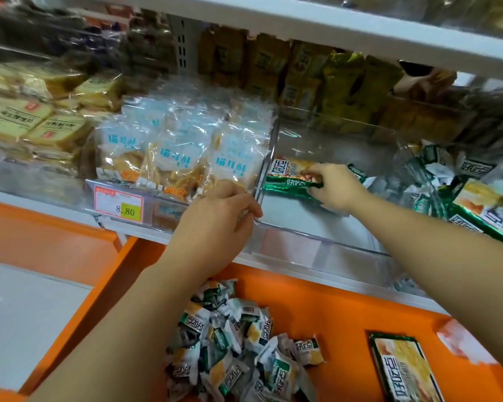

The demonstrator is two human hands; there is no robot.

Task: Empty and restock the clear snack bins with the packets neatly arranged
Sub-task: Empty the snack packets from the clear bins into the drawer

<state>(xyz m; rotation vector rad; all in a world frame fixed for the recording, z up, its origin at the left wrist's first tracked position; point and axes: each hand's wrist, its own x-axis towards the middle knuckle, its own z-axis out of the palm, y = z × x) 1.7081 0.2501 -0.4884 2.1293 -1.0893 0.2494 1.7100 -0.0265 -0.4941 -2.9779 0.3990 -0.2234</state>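
Left grip [215,210]: curled over the front left corner of the clear bin [317,242], fingers closed on its rim.
Right grip [334,184]: reached inside the same bin, thumb and fingers pinched on a small stack of green packets [288,178].
Stack position: lay flat on the bin floor, against the left wall.
Bin position: stood on the white shelf [273,266], between two neighbouring bins.
Loose packets [230,343]: heaped in a jumble on the orange ledge [346,309] below the shelf.
Large green bag [404,369]: lay flat on the same ledge, right of the heap and apart from it.
Left neighbour bin [163,204]: held upright blue-lettered packets [172,158]; carried a price tag [119,205] on its front.
Right neighbour bin [418,175]: held tumbled green-and-white packets [476,198].
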